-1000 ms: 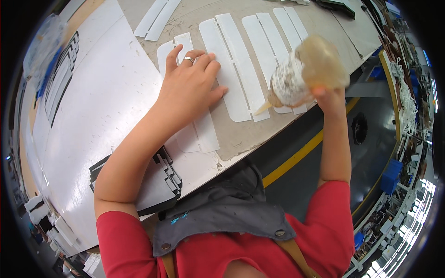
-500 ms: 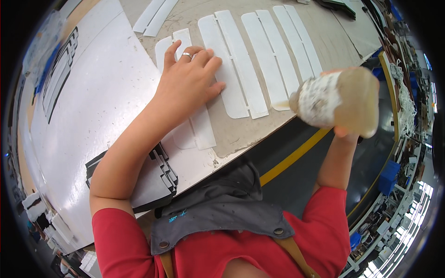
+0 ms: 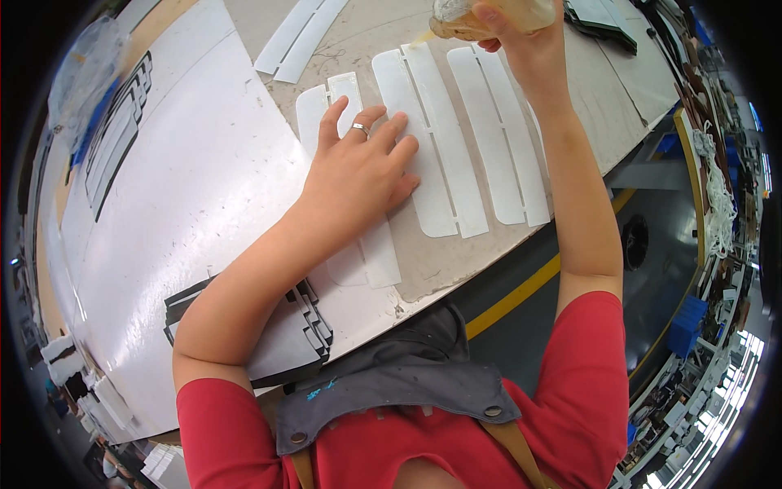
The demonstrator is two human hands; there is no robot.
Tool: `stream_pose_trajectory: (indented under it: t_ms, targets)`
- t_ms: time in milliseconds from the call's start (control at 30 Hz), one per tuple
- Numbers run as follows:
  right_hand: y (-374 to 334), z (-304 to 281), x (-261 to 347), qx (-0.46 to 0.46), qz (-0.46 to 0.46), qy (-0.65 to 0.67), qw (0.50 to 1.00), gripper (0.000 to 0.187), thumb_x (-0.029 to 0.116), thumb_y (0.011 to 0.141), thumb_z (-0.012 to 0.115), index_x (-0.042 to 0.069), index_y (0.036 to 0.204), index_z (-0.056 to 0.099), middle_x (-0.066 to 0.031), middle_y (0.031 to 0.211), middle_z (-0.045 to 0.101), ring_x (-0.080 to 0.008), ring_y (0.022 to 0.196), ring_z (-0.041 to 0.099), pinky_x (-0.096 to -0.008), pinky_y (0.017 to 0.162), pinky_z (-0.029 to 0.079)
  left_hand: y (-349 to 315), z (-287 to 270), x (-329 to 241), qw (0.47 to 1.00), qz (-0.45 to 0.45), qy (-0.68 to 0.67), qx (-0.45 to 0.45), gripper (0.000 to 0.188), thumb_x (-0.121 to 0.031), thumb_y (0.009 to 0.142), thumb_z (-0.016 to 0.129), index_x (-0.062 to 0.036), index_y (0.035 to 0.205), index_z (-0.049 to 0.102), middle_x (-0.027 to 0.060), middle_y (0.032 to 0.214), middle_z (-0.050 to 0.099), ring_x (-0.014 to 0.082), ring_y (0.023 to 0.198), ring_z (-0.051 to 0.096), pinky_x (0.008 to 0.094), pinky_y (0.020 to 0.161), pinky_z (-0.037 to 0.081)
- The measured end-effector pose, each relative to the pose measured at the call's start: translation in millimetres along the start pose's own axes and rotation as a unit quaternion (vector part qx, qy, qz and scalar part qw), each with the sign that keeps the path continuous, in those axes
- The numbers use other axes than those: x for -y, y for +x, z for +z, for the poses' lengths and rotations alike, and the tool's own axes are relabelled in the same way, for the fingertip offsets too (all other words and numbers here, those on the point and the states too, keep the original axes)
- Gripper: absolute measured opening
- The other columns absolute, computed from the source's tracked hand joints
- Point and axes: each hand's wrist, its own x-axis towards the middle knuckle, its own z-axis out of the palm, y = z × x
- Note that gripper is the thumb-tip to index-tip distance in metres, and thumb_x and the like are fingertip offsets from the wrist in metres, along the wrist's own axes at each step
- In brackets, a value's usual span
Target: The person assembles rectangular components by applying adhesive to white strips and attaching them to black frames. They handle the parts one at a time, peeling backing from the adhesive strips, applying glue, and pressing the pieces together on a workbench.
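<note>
Amber-tinted and translucent, one bottle is clasped in the right hand, thumb and fingers wrapped round it, its single nozzle at the far end of a white two-strip piece. Fingers spread, the left hand lies over another piece. Four such pieces show plainly; a fifth's sliver edges the right forearm.

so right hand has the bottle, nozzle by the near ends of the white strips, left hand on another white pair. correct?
One slip: the nozzle is by the far ends of the white strips, as the head view shows. The rest is right: right hand has the bottle, left hand on another white pair.
</note>
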Motion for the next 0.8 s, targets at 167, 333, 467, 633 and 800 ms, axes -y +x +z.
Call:
stream_pose_trajectory:
  t_ms: [167, 333, 467, 633, 800]
  targets:
    - [-0.5, -13.3, -8.6, -0.007, 0.032, 0.003, 0.999, 0.026, 0.016, 0.079, 0.069, 0.006, 0.098, 0.054, -0.0002, 0.078, 0.058, -0.0056, 0.058, 0.053, -0.0188, 0.044, 0.040, 0.8, -3.8, -1.9, 0.999, -0.016, 0.000, 0.042, 0.031, -0.025, 0.077, 0.064, -0.0097, 0.103, 0.055, 0.0061, 0.119, 0.053, 0.0226, 0.116, 0.045, 0.0484, 0.105, 0.016]
    - [1.6, -19.7, -0.9, 0.011, 0.078, 0.010, 0.997, 0.024, 0.018, 0.080, 0.067, 0.006, 0.096, 0.056, -0.0007, 0.075, 0.058, -0.0068, 0.056, 0.055, -0.0194, 0.042, 0.040, 0.6, -4.1, -1.6, 0.999, -0.016, 0.003, 0.042, 0.032, -0.025, 0.077, 0.064, -0.0102, 0.103, 0.055, 0.0060, 0.119, 0.053, 0.0225, 0.115, 0.045, 0.0483, 0.105, 0.017]
    - [-12.7, -29.0, 4.6, -0.022, 0.124, 0.015, 0.992, 0.024, 0.021, 0.081, 0.066, 0.006, 0.096, 0.056, -0.0011, 0.074, 0.059, -0.0077, 0.056, 0.056, -0.0201, 0.042, 0.041, 1.3, -5.3, -2.5, 0.999, -0.016, 0.007, 0.040, 0.032, -0.024, 0.077, 0.064, -0.0116, 0.105, 0.055, 0.0054, 0.119, 0.053, 0.0220, 0.115, 0.046, 0.0478, 0.105, 0.017]
    - [-35.1, -51.7, 10.4, 0.009, 0.131, -0.016, 0.991, 0.035, 0.035, 0.083, 0.062, 0.004, 0.096, 0.055, -0.0023, 0.081, 0.057, -0.0080, 0.060, 0.053, -0.0205, 0.042, 0.039, 0.5, -5.5, -3.6, 0.999, -0.015, 0.020, 0.034, 0.034, -0.024, 0.076, 0.065, -0.0124, 0.107, 0.056, 0.0046, 0.119, 0.053, 0.0219, 0.114, 0.047, 0.0468, 0.105, 0.017]
    - [-63.4, -64.2, 26.2, -0.039, 0.174, -0.001, 0.984, 0.039, 0.036, 0.083, 0.063, 0.003, 0.102, 0.052, -0.0024, 0.083, 0.057, -0.0078, 0.059, 0.053, -0.0202, 0.040, 0.038, 1.0, -5.6, -4.0, 0.999, -0.006, 0.029, 0.026, 0.032, -0.025, 0.076, 0.064, -0.0118, 0.105, 0.057, 0.0044, 0.118, 0.054, 0.0231, 0.114, 0.047, 0.0470, 0.105, 0.017]
